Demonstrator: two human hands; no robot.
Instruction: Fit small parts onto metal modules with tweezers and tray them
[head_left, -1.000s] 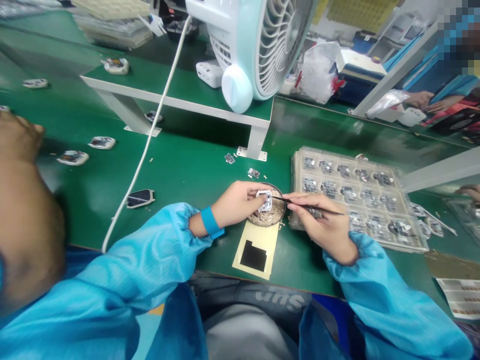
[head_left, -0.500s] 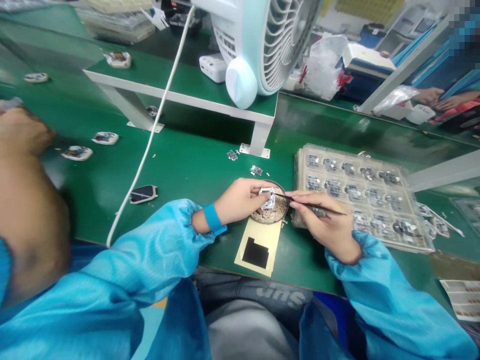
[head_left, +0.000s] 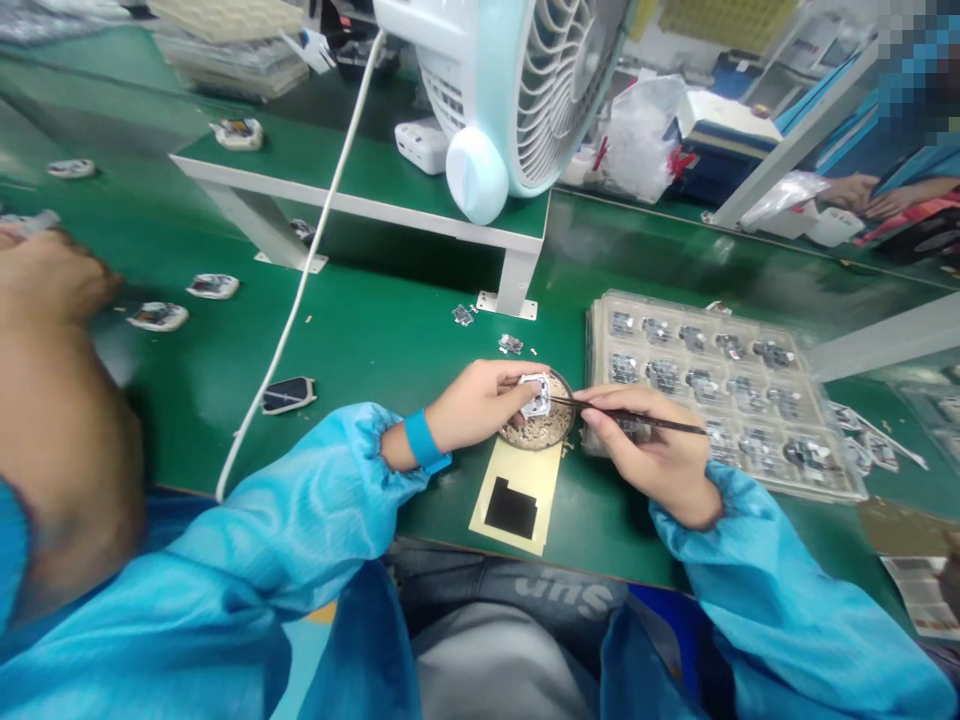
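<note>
My left hand [head_left: 480, 402] is closed on a small white device housing [head_left: 535, 396], thumb across its face, above a round dish [head_left: 546, 434] of tiny pale bits. My right hand [head_left: 651, 440] grips dark tweezers [head_left: 637, 415], their tips reaching the right side of the housing. Below the dish lies a cream sheet [head_left: 517, 462] with a black cut-out shape [head_left: 511, 508] on it. Two small electronic parts, one of them a flat circuit piece [head_left: 511, 343], rest on the green table beyond the dish.
A clear tray [head_left: 720, 385] of small parts in pockets stands right. A fan [head_left: 517, 100] sits on a raised shelf [head_left: 360, 205], its white cable [head_left: 300, 280] running down the table. A co-worker's arm [head_left: 67, 400] is at left, near white housings [head_left: 213, 286].
The tweezers' two arms now show slightly apart at the housing, and my right hand has tilted a little. My left hand keeps the housing in about the same place.
</note>
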